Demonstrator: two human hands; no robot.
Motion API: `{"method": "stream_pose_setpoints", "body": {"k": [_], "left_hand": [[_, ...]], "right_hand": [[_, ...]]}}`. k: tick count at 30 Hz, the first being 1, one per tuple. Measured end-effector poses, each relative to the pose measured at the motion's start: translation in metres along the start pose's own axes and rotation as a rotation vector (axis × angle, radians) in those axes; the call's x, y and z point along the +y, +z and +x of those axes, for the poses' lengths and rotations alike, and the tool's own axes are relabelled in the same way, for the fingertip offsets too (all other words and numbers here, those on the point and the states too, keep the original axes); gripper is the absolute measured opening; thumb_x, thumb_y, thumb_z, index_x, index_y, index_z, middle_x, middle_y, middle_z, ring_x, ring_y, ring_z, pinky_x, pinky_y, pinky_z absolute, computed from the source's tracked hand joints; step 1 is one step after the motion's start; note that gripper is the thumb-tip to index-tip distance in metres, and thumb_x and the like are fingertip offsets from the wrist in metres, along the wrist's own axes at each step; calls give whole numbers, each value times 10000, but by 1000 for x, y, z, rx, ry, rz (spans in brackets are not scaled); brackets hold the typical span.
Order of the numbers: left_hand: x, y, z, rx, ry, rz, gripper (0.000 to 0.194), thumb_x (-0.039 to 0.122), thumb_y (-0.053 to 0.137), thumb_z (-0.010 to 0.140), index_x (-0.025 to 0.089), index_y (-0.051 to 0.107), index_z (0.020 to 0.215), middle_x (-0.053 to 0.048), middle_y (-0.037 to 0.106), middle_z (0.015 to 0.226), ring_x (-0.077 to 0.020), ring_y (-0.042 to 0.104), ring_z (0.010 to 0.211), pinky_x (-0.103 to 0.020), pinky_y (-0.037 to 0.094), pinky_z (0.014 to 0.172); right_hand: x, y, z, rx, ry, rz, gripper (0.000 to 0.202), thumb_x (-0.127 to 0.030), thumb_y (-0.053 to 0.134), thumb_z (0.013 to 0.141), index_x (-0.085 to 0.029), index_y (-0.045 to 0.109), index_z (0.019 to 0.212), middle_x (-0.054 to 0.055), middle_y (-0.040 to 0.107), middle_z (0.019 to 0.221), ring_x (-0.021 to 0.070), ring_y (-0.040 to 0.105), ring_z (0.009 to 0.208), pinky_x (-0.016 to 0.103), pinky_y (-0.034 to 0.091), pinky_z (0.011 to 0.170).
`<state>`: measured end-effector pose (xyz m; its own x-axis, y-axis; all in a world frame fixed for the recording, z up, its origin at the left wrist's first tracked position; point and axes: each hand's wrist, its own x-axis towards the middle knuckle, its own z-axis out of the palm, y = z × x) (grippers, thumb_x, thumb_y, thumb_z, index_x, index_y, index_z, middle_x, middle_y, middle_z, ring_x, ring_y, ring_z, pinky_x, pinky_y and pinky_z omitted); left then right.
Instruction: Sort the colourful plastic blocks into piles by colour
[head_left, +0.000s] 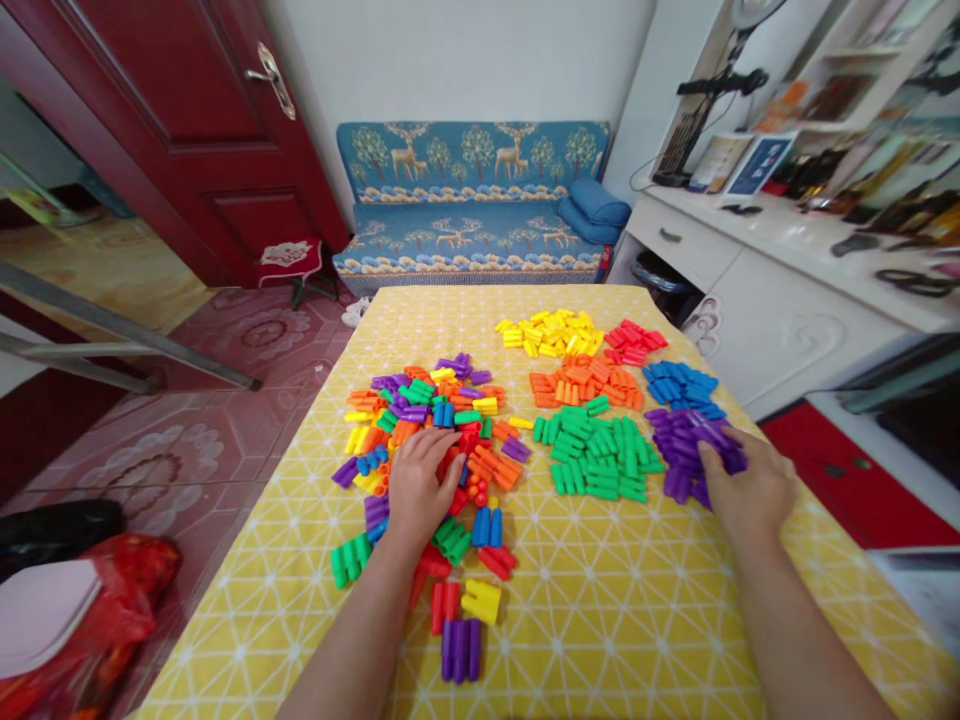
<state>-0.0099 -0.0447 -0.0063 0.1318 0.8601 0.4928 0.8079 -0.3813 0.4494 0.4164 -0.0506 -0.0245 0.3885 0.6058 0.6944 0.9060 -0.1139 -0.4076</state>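
My left hand (421,480) is down in a loose pile of mixed plastic building blocks (411,395), its fingers curled and thumb bent inward. Red blocks (469,436) lie right at its fingertips; what the fingers grip is hidden. On the right, my right hand (754,485) is closed on a purple building block (712,432) at the edge of a purple heap (675,450). Left of that heap lies a green heap (600,450), with orange blocks (585,382) behind it. Blue blocks (679,385) lie just beyond the purple ones.
Yellow blocks (551,333) and red blocks (634,342) form heaps farther back on the yellow patterned tablecloth (585,620). Single blocks, among them a purple one (460,650), lie near me. Beyond the table stand a blue sofa (465,225) and a white dresser (810,300).
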Motion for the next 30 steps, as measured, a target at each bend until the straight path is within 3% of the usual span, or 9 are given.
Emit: {"method": "stream_pose_setpoints", "body": {"k": [3, 5, 12, 18, 21, 24, 30], "left_hand": [[1, -1, 0, 0, -10, 2, 250, 283, 565, 881, 257, 651, 1114, -39, 681, 1123, -240, 575, 1097, -439, 454, 983], [3, -2, 1, -3, -22, 0, 249, 276, 565, 881, 254, 652, 1114, -38, 680, 1126, -235, 572, 1098, -431, 455, 981], [5, -4, 1, -13, -40, -11, 253, 267, 560, 884, 262, 650, 1120, -35, 676, 1129, -231, 565, 1107, -435, 447, 992], [4, -2, 1, 6, -35, -21, 247, 258, 568, 875, 245, 649, 1107, -49, 677, 1108, -236, 569, 1090, -437, 459, 970], [2, 0, 1, 16, -31, -19, 258, 241, 587, 856, 230, 645, 1107, -53, 676, 1110, -240, 568, 1087, -436, 461, 964], [1, 1, 0, 18, -32, -18, 255, 234, 591, 848, 223, 651, 1096, -59, 676, 1111, -248, 570, 1087, -441, 464, 957], [2, 0, 1, 20, -30, -33, 211, 249, 583, 862, 237, 675, 1051, -52, 685, 1089, -244, 581, 1069, -447, 471, 946]], "right_hand": [[-23, -1, 3, 46, -46, 59, 263, -411, 602, 838, -249, 694, 1024, 98, 623, 1182, 343, 554, 1128, 573, 386, 981], [-50, 0, 3, 6, -88, 173, 229, -388, 597, 852, -253, 694, 1009, 95, 621, 1200, 301, 561, 1135, 516, 389, 1013], [-186, 31, -22, -571, -339, 717, 222, -265, 538, 875, -246, 666, 1056, 61, 654, 1137, 216, 603, 1078, 414, 486, 938], [-275, 67, -26, -717, -477, 777, 359, -100, 509, 821, -249, 664, 1109, 41, 649, 1167, 202, 554, 1139, 401, 420, 1027], [-300, 80, -25, -842, -584, 665, 452, -57, 528, 794, -242, 637, 1192, 50, 630, 1214, 216, 526, 1169, 397, 407, 1033], [-310, 89, -25, -947, -606, 524, 424, -56, 567, 787, -221, 659, 1166, 82, 630, 1183, 231, 556, 1127, 376, 436, 984], [-303, 89, -29, -911, -481, 444, 309, -189, 647, 793, -247, 666, 1096, 64, 620, 1050, 206, 618, 921, 328, 491, 821]]}}
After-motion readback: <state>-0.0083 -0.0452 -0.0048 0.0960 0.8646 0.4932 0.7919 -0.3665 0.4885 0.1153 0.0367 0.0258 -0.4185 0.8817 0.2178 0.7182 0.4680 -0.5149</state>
